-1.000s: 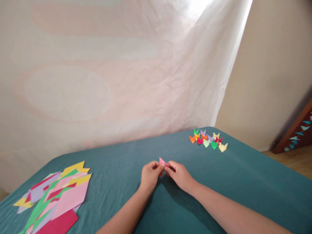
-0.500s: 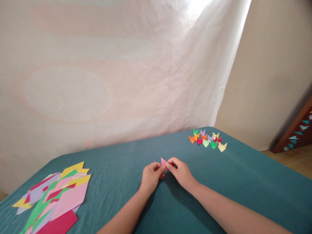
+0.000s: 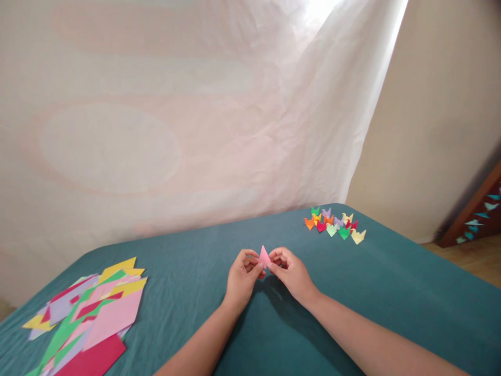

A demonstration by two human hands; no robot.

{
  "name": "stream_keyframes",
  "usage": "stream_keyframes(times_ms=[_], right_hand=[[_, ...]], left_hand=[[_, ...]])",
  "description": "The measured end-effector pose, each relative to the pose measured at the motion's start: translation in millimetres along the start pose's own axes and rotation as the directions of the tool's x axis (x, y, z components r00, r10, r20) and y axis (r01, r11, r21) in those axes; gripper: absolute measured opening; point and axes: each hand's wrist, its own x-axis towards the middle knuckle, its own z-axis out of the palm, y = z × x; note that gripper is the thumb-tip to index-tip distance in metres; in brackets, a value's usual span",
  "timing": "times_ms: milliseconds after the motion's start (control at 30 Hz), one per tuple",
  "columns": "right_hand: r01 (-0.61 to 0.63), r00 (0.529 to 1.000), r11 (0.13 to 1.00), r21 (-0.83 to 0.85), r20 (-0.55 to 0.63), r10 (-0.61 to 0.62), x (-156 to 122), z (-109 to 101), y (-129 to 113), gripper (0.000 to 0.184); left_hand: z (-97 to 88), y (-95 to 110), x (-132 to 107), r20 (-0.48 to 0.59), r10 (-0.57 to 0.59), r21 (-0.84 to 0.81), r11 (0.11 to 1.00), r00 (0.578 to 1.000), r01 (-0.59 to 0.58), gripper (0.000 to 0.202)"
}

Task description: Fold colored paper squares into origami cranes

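A small folded piece of pink paper (image 3: 264, 256) is held up between my two hands, its pointed tip upward, above the middle of the table. My left hand (image 3: 243, 275) pinches its left lower side between thumb and fingers. On the other side my right hand (image 3: 290, 273) pinches the right edge the same way. The lower part of the paper is partly hidden by my fingertips.
Several folded paper birds (image 3: 332, 228) in mixed colours stand at the table's back right. Coloured paper sheets (image 3: 113, 318) lie spread on the left. A green cloth (image 3: 188, 292) covers the table, and a pale hanging sheet (image 3: 219, 130) is behind it.
The pink paper has turned in my fingers and shows more of its face, tip higher. My hands have risen slightly and parted a little.
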Motion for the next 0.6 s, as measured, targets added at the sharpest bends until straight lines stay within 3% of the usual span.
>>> stream_keyframes(times_ms=[333,600], right_hand=[[0.004,1.000,0.999,-0.035,0.001,-0.004,-0.1,-0.7,-2.4,0.011],[-0.047,0.999,0.999,0.027,0.025,0.047,-0.3,0.0,-3.3,0.008]], left_hand=[[4.4,5.1,-1.1,-0.025,-0.006,-0.012,1.000,1.000,0.006,0.016],[0.2,7.4,-2.0,-0.021,-0.116,-0.039,0.993,0.993,0.115,0.021]])
